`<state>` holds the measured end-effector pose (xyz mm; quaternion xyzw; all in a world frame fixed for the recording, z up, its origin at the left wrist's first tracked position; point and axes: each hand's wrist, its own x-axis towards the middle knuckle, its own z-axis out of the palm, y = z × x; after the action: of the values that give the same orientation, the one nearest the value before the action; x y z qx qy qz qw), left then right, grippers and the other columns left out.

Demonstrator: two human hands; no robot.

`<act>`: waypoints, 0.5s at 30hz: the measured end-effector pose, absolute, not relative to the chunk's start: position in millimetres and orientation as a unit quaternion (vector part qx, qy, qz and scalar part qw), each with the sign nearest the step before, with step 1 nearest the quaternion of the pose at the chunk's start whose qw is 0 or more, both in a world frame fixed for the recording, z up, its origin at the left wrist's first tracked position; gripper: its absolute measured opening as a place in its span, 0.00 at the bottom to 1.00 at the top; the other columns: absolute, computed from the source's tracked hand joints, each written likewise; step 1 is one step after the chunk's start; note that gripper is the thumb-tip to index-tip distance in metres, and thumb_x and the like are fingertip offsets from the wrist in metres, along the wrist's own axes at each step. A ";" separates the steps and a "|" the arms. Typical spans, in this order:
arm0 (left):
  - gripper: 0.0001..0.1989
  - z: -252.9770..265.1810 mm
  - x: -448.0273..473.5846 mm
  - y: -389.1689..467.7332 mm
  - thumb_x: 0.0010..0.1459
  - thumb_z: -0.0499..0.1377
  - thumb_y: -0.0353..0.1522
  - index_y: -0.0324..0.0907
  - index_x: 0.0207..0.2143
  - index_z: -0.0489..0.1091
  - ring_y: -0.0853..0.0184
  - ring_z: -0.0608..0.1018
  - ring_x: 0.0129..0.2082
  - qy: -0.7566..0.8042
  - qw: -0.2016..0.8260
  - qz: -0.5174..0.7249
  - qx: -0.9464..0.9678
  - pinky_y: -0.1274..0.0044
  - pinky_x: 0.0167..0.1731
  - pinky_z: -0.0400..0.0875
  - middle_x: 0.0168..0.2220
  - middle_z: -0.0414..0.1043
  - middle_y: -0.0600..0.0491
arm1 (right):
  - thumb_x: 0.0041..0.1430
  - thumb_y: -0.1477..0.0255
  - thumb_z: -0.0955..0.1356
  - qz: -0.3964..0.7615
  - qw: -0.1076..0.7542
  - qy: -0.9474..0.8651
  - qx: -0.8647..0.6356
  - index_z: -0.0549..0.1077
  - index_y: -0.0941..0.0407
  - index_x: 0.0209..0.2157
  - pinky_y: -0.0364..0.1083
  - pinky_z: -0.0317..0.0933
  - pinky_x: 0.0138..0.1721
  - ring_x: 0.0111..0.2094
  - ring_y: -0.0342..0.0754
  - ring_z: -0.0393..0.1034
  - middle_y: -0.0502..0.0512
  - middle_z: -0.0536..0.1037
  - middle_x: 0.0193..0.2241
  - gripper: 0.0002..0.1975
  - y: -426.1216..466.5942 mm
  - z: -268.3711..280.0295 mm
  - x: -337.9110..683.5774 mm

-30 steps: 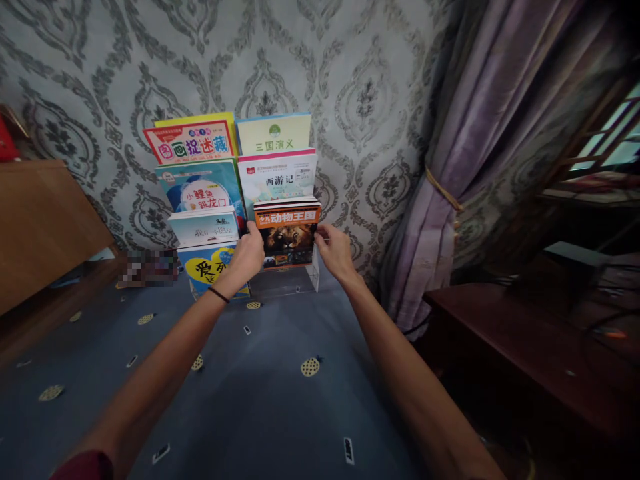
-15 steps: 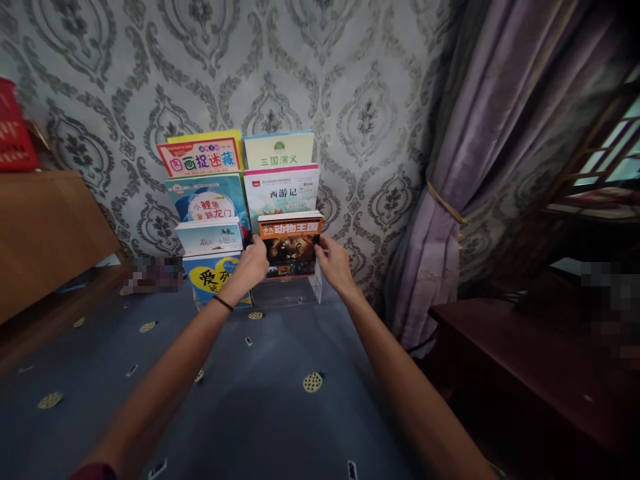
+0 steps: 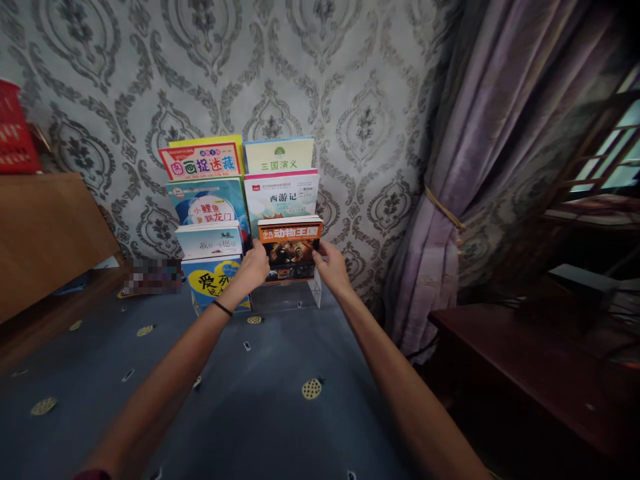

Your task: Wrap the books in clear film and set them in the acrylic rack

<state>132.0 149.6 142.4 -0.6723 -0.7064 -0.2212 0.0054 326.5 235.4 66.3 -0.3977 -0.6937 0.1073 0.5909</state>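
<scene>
Left hand [image 3: 253, 268] and right hand [image 3: 332, 267] pinch orange-and-black lion-cover paper book [image 3: 290, 252] by its sides, right-near in clear plastic rack [image 3: 315, 293], not yet released; other colourful books [image 3: 207, 202] left and far look already racked.

Seven colourful paper books [image 3: 284, 190] face forward, four in one column, three in another; two bare hands [image 3: 254, 265] [image 3: 331, 268]; one red plastic basket [image 3: 16, 133]; one purple fabric curtain [image 3: 480, 147].
</scene>
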 end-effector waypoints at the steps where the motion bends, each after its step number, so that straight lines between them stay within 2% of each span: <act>1: 0.20 142.0 131.9 150.2 0.63 0.52 0.25 0.33 0.57 0.57 0.51 0.81 0.47 -0.707 0.005 -0.223 -0.671 0.69 0.43 0.73 0.44 0.78 0.33 | 0.55 0.70 0.64 0.112 0.591 -0.695 -0.394 0.76 0.56 0.49 0.57 0.69 0.46 0.41 0.57 0.75 0.61 0.81 0.43 0.20 237.6 65.2 326.5; 8: 0.21 140.6 133.9 152.5 0.62 0.53 0.23 0.32 0.57 0.57 0.50 0.81 0.47 -0.709 -0.002 -0.230 -0.666 0.67 0.44 0.73 0.44 0.77 0.31 | 0.54 0.72 0.64 0.139 0.589 -0.703 -0.375 0.76 0.54 0.48 0.59 0.67 0.50 0.43 0.56 0.74 0.59 0.80 0.42 0.20 246.9 59.2 327.4; 15: 0.23 141.9 137.2 149.0 0.61 0.53 0.22 0.30 0.59 0.56 0.48 0.80 0.49 -0.716 -0.008 -0.237 -0.656 0.66 0.46 0.73 0.47 0.76 0.29 | 0.53 0.73 0.62 0.137 0.590 -0.703 -0.373 0.75 0.56 0.50 0.58 0.67 0.50 0.46 0.57 0.73 0.61 0.79 0.45 0.22 248.5 54.7 324.9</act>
<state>137.2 149.0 141.9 -0.6564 -0.7163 -0.2366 -0.0081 324.9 248.5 54.7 -0.3727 -0.7031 0.1367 0.5900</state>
